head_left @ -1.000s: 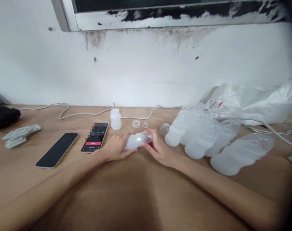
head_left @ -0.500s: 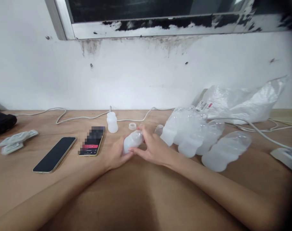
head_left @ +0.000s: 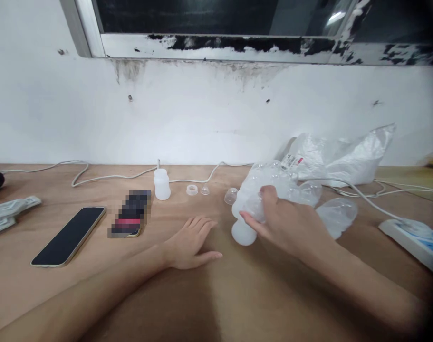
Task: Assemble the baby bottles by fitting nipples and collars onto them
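Note:
My right hand [head_left: 283, 216] is closed round a frosted white baby bottle [head_left: 244, 232] with a clear dome cap, tilted beside other bottles of the same kind [head_left: 269, 173] lying in a cluster. Another capped bottle [head_left: 339, 213] lies to the right, partly behind that hand. My left hand [head_left: 193, 242] rests palm down on the wooden table [head_left: 187, 304], fingers stretched out and holding nothing. Beyond it stand an uncapped bottle [head_left: 162, 186], a translucent screw ring [head_left: 192, 190] and a small clear nipple [head_left: 205, 190]. A clear dome cap [head_left: 231, 196] sits left of the cluster.
Two phones [head_left: 70, 236] [head_left: 130, 213] lie on the left, near several white packets [head_left: 13, 211]. A silvery plastic bag [head_left: 341, 159] is against the wall at the back right. White cables run along the back to a power strip [head_left: 412, 242].
My left hand has let go of the capped bottle and lies flat on the table. My right hand has moved right with the bottle to the cluster. The view has turned slightly right.

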